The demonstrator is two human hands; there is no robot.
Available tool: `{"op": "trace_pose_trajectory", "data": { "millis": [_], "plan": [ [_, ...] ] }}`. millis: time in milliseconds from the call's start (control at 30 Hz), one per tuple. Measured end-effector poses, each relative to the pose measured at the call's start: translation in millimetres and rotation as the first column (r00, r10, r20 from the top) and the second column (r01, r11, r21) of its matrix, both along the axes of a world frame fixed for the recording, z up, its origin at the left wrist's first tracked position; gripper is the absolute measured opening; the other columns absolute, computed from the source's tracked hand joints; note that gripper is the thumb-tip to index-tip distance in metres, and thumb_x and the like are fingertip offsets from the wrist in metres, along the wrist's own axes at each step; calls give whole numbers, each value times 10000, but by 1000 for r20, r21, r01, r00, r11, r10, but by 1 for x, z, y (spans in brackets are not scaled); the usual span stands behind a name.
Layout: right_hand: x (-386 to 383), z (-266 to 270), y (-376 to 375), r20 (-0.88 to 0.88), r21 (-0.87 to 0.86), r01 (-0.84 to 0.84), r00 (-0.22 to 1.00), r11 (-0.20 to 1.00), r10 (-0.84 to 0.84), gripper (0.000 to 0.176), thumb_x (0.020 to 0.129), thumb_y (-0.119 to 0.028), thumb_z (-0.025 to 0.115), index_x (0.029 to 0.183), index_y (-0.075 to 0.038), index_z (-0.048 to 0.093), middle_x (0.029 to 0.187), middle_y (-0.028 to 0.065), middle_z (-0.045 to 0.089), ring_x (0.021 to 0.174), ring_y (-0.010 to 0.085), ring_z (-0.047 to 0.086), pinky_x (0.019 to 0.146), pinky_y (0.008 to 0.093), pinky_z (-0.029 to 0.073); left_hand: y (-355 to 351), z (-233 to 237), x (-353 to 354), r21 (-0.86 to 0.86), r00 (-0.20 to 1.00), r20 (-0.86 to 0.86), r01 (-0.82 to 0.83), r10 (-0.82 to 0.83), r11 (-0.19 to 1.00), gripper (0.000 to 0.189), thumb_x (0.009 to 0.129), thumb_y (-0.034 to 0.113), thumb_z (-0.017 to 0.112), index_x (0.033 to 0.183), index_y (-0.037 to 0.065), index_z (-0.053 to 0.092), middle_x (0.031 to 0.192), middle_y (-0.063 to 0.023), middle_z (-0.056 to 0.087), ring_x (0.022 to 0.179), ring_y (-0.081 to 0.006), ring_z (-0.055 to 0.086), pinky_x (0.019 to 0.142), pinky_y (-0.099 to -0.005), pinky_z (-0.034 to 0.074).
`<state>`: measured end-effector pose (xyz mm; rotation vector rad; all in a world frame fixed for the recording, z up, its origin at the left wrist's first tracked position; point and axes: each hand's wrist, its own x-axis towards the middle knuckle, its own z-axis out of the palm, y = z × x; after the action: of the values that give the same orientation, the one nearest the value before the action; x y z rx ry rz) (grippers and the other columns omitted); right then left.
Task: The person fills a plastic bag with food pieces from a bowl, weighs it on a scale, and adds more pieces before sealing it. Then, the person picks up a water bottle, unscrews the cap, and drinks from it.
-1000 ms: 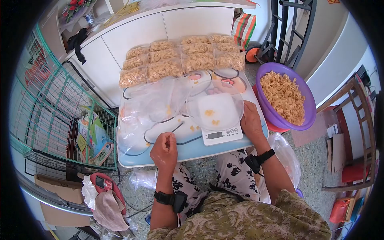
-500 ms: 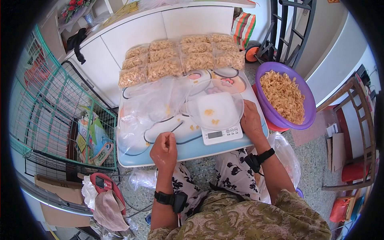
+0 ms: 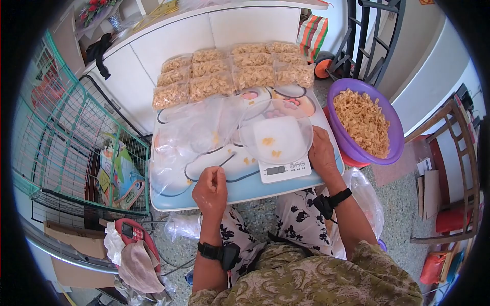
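My left hand is closed, its fingers curled at the table's front edge; whatever it may hold is hidden. Beside the clear round dish, my right hand rests at the table's right side, its fingers partly hidden. The clear dish sits on a white digital scale and has a few yellow crumbs in it. Left of the dish lie flat clear plastic bags. Several filled bags of yellowish flakes stand in rows along the back of the table.
A purple basin of loose flakes stands right of the table. Green wire cages are at the left, a wooden chair at the right. A red stool or tray with a phone and cloth stands lower left.
The view has shifted very slightly. Both hands keep nearly the same places and poses, and the dish and bags look unchanged.
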<state>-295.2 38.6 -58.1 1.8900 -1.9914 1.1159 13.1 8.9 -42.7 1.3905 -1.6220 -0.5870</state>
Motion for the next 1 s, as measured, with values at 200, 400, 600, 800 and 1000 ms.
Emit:
{"op": "trace_pose_trajectory", "data": {
  "millis": [200,400,600,800,1000],
  "plan": [
    [-1,-2,0,3,19,8,1000,1000,-8,272,794,54,545,1056,32,613,1164,188,606,1120,372,555,982,431,465,-1,-3,1,-9,1000,-6,-5,5,1000,163,946,185,643,913,27,666,720,-30,622,636,-91,544,625,-255,464],
    [-6,-10,-1,-11,40,7,1000,999,-6,399,788,79,524,1170,12,620,1181,184,615,1138,375,560,995,415,465,0,0,1,-12,1000,9,-10,10,1000,142,933,178,651,908,40,672,725,-49,626,619,-124,564,613,-272,469],
    [-6,-9,-2,-3,48,3,1000,999,-3,395,792,68,530,1173,16,618,1189,198,609,1155,385,548,1016,421,446,-2,-1,1,-56,999,41,-7,9,998,134,924,175,654,891,46,673,727,-62,634,607,-158,589,597,-289,472],
    [-1,0,0,-12,30,7,1000,1000,-7,244,835,26,535,1066,54,606,1179,215,604,1123,387,553,978,435,465,-1,-1,2,-24,1000,19,-9,9,1000,179,945,213,649,907,39,667,721,-50,631,615,-122,563,612,-275,467],
    [-7,-12,-4,4,9,-1,1000,1000,1,260,816,37,538,1066,54,607,1189,207,608,1131,381,556,980,427,467,-2,-6,3,-30,1000,25,2,-2,1000,167,945,203,651,915,39,671,708,-31,618,609,-100,543,602,-264,455]
  ]
}}
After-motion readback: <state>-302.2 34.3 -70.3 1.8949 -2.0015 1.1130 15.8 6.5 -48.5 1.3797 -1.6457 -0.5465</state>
